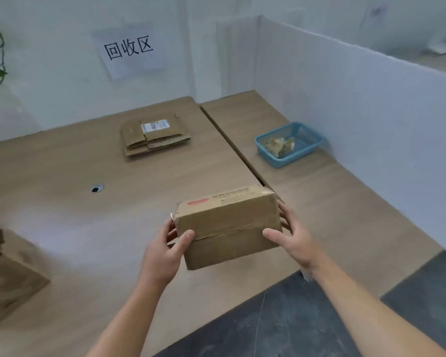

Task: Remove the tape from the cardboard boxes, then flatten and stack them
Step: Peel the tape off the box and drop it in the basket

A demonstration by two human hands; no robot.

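Some right hand [295, 240] fingers partly behind box [227, 225]

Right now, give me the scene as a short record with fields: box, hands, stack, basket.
box: brown cardboard box, closed, held over the table's near edge
left hand: grips its left end
right hand: grips its right end
stack: flattened boxes, far side of table
basket: blue basket, right, holds crumpled scraps
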